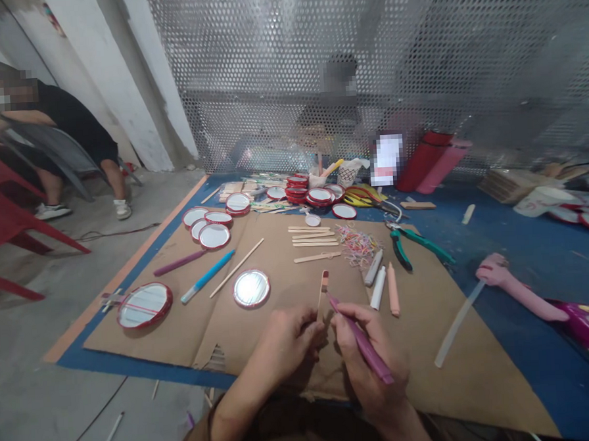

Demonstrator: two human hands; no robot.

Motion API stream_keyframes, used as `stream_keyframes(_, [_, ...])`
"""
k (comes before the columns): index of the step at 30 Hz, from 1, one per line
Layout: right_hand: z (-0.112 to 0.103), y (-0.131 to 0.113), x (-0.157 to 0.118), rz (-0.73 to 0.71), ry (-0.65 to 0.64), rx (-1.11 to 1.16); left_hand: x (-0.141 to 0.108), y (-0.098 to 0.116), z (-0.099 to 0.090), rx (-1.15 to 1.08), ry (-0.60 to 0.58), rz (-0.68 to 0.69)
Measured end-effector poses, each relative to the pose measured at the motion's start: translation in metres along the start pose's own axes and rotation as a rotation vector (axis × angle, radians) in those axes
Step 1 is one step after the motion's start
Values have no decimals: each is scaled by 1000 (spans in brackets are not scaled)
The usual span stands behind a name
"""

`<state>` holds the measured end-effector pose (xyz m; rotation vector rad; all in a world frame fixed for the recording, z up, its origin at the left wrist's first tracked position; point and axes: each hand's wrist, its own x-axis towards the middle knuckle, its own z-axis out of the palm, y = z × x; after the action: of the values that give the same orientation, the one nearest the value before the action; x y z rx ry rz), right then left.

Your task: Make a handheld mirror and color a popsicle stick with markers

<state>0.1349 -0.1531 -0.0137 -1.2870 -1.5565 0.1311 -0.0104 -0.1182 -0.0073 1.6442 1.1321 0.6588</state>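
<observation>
My left hand (288,344) pinches a thin wooden craft stick (321,301) upright, its tip coloured pink and brown. My right hand (369,356) grips a purple stick-shaped tool (364,344), whose upper end lies against the craft stick. Both hands are over a brown cardboard sheet (281,257). Nearest to my right hand lie a white stick (378,288) and a pink stick (393,289). Farther left are a round red-rimmed mirror (251,288), a blue stick (207,276) and a purple stick (179,263). Flat craft sticks (315,236) and tangled rubber bands (358,245) lie ahead.
Green-handled pliers (414,244) lie on the cardboard, and a pink hot glue gun (518,288) rests on the blue mat (523,248). Stacked red-rimmed lids (297,189) stand behind. One person sits at left (67,120), another behind a perforated metal screen (338,106).
</observation>
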Motion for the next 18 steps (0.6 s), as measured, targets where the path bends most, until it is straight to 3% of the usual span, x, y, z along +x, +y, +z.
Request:
stream_keyframes(4, [-2, 2, -4, 48, 1, 32, 0, 0, 0, -21, -9, -26])
stream_keyframes(18, [-1, -3, -1, 15, -15, -6, 0, 7, -1, -49, -16, -51])
